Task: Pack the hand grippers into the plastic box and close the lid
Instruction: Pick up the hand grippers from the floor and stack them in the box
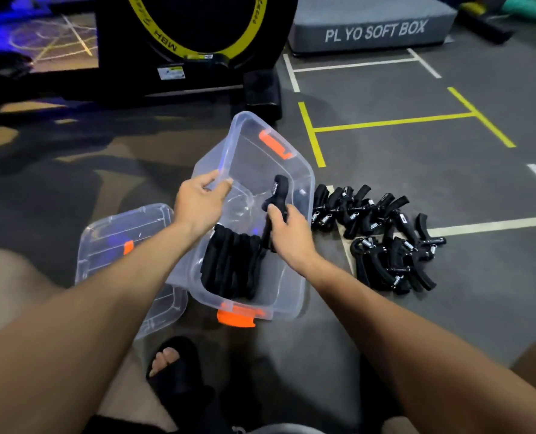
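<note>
A clear plastic box (294, 180) with orange latches is tilted up on the floor in front of me. My left hand (197, 205) grips its left rim. Over the inside of the box, my right hand (288, 230) holds a black hand gripper (277, 195). Several black hand grippers (232, 261) stand packed in a row in the near end of the box. A pile of several more hand grippers (382, 236) lies on the floor just right of the box. The clear lid (116, 236) lies on the floor to the left, partly under my left forearm.
A black exercise machine (194, 42) with a yellow ring stands behind the box. A grey plyo soft box (373, 26) sits at the back right. My foot in a black slipper (175, 364) is just below the box. Yellow and white lines mark the grey floor.
</note>
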